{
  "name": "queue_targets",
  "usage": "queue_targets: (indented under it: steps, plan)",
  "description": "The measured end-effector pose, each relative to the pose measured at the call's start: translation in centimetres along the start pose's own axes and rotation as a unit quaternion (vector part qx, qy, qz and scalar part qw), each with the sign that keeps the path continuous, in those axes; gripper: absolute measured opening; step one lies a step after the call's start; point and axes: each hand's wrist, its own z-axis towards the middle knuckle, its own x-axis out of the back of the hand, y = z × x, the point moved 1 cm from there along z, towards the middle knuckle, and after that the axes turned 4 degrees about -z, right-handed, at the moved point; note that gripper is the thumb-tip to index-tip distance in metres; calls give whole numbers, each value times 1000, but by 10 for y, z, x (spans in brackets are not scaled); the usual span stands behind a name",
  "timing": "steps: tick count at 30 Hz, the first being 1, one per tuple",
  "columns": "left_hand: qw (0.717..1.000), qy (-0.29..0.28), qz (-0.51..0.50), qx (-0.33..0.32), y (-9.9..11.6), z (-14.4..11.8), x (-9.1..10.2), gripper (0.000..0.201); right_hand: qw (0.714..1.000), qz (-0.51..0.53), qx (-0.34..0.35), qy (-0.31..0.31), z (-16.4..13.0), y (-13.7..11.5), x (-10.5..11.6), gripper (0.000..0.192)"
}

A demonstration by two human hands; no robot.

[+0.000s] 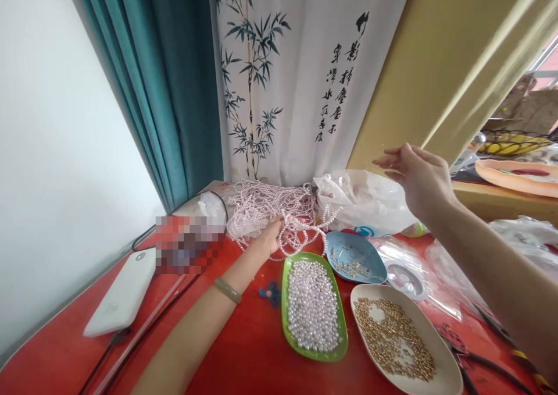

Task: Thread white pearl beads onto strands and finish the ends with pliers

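Observation:
My left hand [274, 236] is closed on a bundle of strung pale pink beads [300, 229], part of which loops out past the fingers. Behind it lies a larger heap of the same bead strands [270, 197] at the back of the table. My right hand [416, 177] is raised well above the table on the right, its thumb and fingers pinched together. Whatever it holds, perhaps something very thin, does not show. Just in front of the left hand stands a green tray [284, 313] of loose white pearl beads [313, 308].
A blue dish [379, 270] holds small metallic pieces, and a cream tray [444, 366] holds gold beads. A white plastic bag [366, 200] sits behind them. Pliers [471, 357] lie at the right. A white phone [124, 293] with a cable lies at the left on the red tabletop [248, 348].

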Motion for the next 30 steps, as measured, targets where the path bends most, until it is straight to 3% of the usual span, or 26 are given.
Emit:
queue_targets:
  steps: [4,8,13,18,22,26,28,30]
  plan:
    - [999,-19,-24,-30,2,-2,-5,16,990,106,-77,-46,-8,36,15,13]
    - [998,-16,-32,-52,7,-4,-5,17,966,188,-126,-126,-16,59,17,11]
    - [997,-11,-4,-72,11,-1,0,17,960,9,-82,-269,-27,70,2,27]
    - [996,-25,34,-83,12,2,1,23,904,-214,6,-371,-22,88,-11,33]
    - [995,-34,47,-84,12,1,0,27,852,-359,43,-378,-21,98,-19,33]
    - [995,-12,50,-83,11,0,2,24,796,-525,60,-296,-32,91,-27,34]
    - [995,0,48,-83,10,2,3,24,787,-563,82,-237,-40,84,-32,37]
    - [995,7,48,-92,9,4,4,24,798,-552,102,-216,-50,77,-39,35]
